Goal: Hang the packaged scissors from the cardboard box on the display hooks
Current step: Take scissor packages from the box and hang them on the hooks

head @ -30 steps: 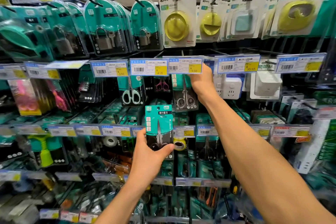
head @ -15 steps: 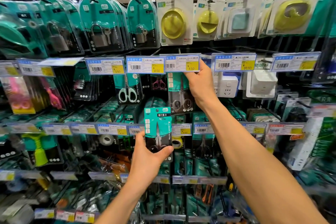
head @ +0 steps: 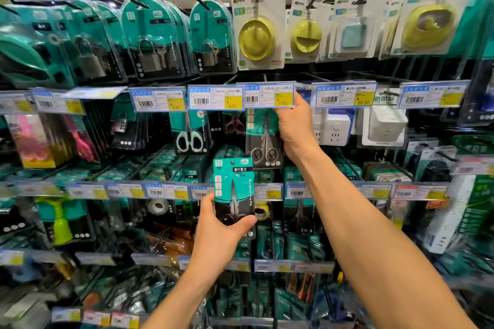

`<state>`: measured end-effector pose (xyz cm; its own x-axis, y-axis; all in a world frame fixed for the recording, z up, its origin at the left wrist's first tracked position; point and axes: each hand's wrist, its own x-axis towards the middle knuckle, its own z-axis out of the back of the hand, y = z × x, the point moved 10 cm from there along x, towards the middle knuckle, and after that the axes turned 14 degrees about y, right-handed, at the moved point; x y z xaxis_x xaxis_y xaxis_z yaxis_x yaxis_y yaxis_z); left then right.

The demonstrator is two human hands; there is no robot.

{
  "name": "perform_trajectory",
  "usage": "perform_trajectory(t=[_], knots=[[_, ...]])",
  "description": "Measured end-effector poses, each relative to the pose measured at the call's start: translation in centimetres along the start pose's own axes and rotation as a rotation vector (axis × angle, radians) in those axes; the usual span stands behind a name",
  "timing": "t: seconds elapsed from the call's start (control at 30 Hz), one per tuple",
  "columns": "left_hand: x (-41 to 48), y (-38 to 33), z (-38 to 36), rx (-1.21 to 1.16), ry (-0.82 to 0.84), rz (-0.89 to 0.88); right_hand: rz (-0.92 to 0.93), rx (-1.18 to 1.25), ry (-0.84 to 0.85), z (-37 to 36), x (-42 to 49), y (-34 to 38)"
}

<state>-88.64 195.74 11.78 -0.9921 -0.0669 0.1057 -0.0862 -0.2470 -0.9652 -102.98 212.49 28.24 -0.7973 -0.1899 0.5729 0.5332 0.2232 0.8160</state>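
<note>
My left hand (head: 219, 235) grips a teal and black pack of travel scissors (head: 233, 189) by its lower end, upright in front of the shelf. My right hand (head: 292, 123) is raised higher and holds the 3.50 price tag (head: 270, 96) at the tip of a display hook, tilting it up. Below that tag hangs a pack of steel scissors (head: 263, 141) on the hook. The hook's rod is hidden behind the tag. The cardboard box is out of view.
Padlock packs (head: 152, 43) and yellow lamp packs (head: 256, 35) hang on the top row. White-handled scissors (head: 189, 133) hang left of the steel ones, white power sockets (head: 334, 128) to the right. Rows of price tags jut out from every hook.
My right hand has lifted the price tag slightly. The left hand and its scissors pack have barely shifted, and the view has drifted a little.
</note>
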Motion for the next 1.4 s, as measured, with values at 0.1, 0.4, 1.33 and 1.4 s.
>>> perform_trajectory(t=[0.1, 0.4, 1.33, 1.4], knots=[[-0.1, -0.1, 0.1, -0.002, 0.002, -0.007, -0.034, 0.042, -0.013, 0.2, 0.0, -0.4], [-0.1, -0.1, 0.2, 0.012, -0.001, -0.017, -0.064, 0.004, -0.022, 0.7, 0.1, -1.3], [2.3, -4.0, -4.4, 0.034, 0.121, -0.104, -0.149, -0.108, 0.106, 0.1, -8.1, -2.2], [2.4, -3.6, -4.6, -0.093, 0.158, -0.074, -0.156, -0.101, 0.106, 0.4, -8.0, -2.1]])
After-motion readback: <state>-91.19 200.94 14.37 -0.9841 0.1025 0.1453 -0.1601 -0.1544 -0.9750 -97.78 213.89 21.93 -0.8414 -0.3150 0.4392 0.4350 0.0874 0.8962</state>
